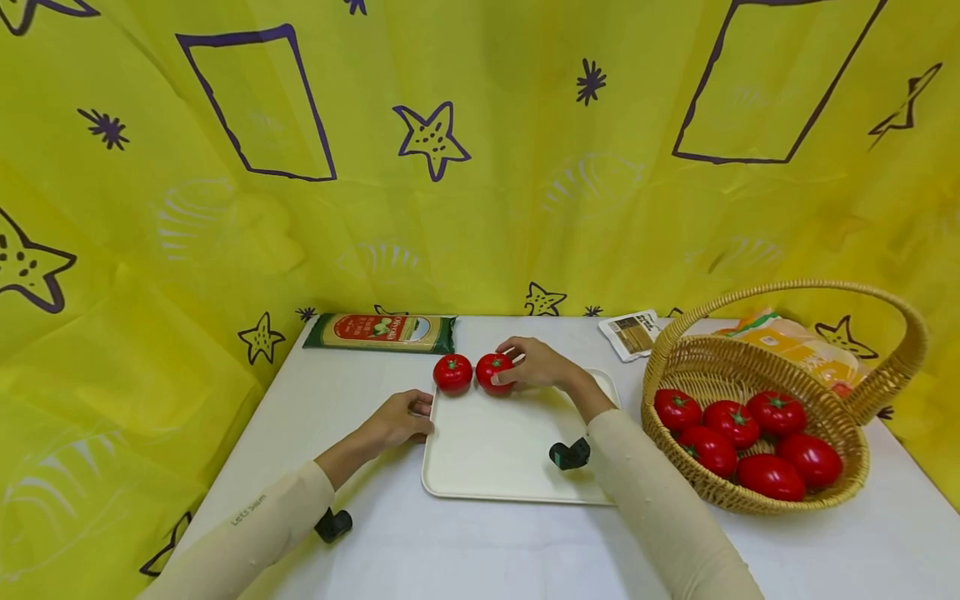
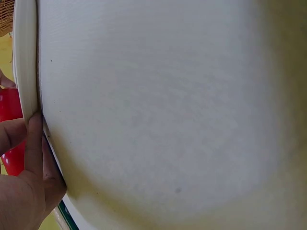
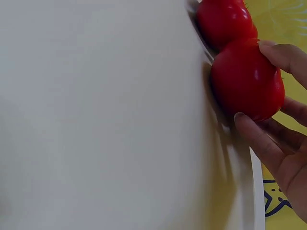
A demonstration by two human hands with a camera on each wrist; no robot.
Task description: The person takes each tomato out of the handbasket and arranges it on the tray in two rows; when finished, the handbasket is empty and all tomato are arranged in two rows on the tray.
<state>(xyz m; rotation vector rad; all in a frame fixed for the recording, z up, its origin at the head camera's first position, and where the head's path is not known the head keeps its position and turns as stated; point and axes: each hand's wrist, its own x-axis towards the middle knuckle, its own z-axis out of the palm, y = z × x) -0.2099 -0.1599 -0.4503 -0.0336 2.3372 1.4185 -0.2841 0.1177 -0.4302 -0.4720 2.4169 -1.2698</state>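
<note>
My right hand [image 1: 534, 363] grips a red tomato [image 1: 494, 374] at the far edge of a white tray [image 1: 510, 450]. In the right wrist view the thumb and fingers curl round this tomato [image 3: 247, 79], which looks to touch a second tomato [image 3: 225, 21]. That second tomato [image 1: 453, 373] sits at the tray's far left corner. At the left side of the tray, my left hand [image 1: 397, 418] pinches the rim. Up close in the left wrist view, the fingers [image 2: 33, 151] press against the tray's edge [image 2: 26, 62], with red partly visible behind them.
To the right stands a wicker basket [image 1: 851, 467] with a tall handle, holding several tomatoes [image 1: 731, 423]. A green and red pasta packet [image 1: 382, 332] lies at the back left. A small white pouch [image 1: 632, 333] and an orange bag [image 1: 810, 346] lie at the back right.
</note>
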